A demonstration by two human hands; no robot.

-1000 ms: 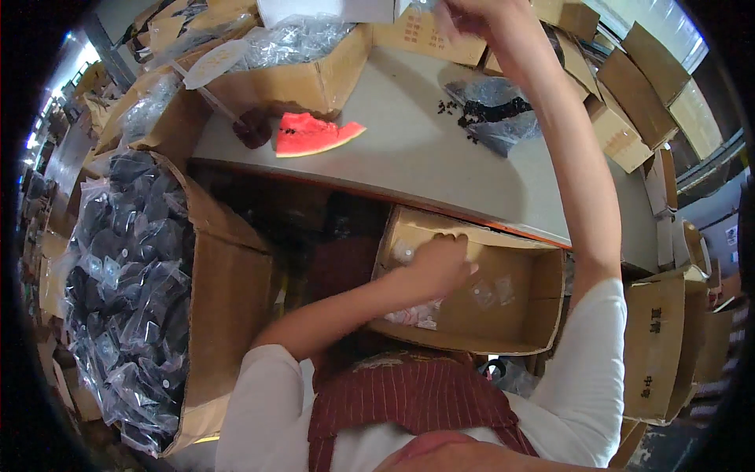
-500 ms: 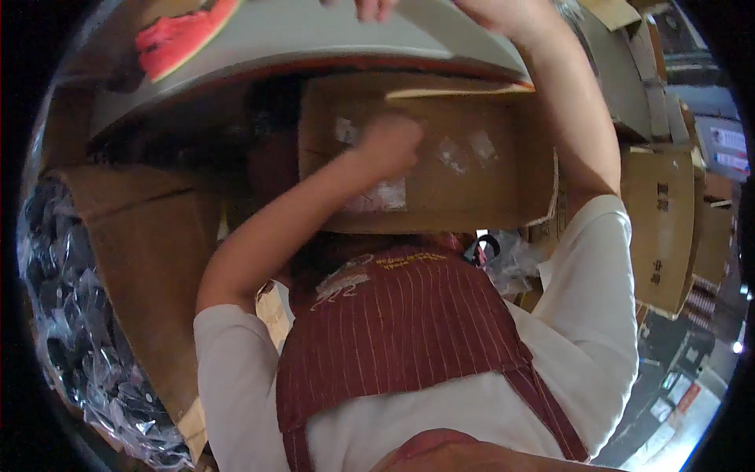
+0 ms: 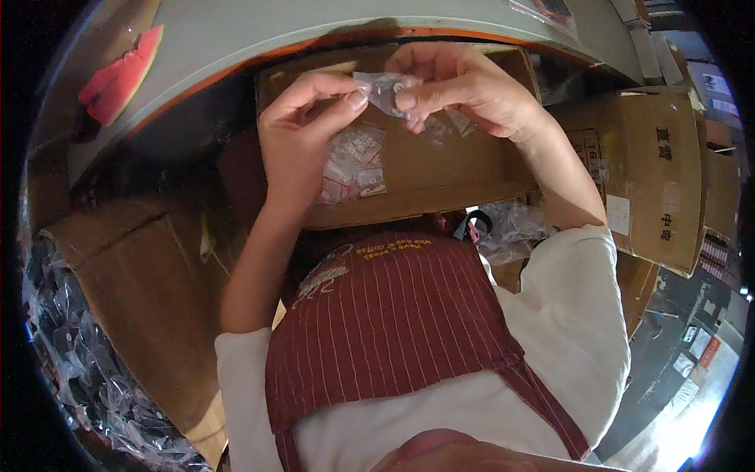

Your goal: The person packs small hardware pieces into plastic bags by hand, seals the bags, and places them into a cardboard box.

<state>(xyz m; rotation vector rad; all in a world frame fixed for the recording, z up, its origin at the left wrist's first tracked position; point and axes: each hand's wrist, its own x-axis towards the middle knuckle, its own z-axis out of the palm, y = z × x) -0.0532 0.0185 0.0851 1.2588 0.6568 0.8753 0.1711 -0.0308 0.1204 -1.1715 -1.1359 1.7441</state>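
A small clear plastic bag with tiny parts in it is stretched between my two hands. My left hand pinches the bag's left corner between thumb and forefinger. On the other side, my right hand grips the bag with thumb and fingers, close to the small round part inside; its fingertips are partly hidden. Both hands are above an open cardboard box. In the left of that box lie several small clear packets with red-and-white print, partly covered by my left wrist.
A grey tabletop with an orange edge runs beyond the box. At far left is a watermelon slice. Plastic-wrapped dark items and a cardboard flap are at left. More cartons stand at right.
My left hand has risen from inside the box to the bag. My right hand has come down from over the tabletop. The bag is now held between both, and the view has shifted.
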